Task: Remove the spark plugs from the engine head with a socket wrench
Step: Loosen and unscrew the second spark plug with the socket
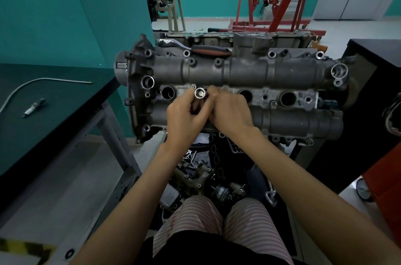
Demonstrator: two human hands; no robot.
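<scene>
2 hands (pixel 208 110) gripping socket (pixel 200 93) over engine head (pixel 249 71), no legible txt

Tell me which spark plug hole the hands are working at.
The second hole from the left: both hands hold a socket over it. The other three holes gape open.

Your engine head (pixel 249 69) is dull, rough-cast grey metal; the socket (pixel 200 93) you hold is bright polished steel. The ratchet (pixel 195 48) has a chrome shank and glossy grip. Your counter (pixel 54 99) is matt dark green.
</scene>
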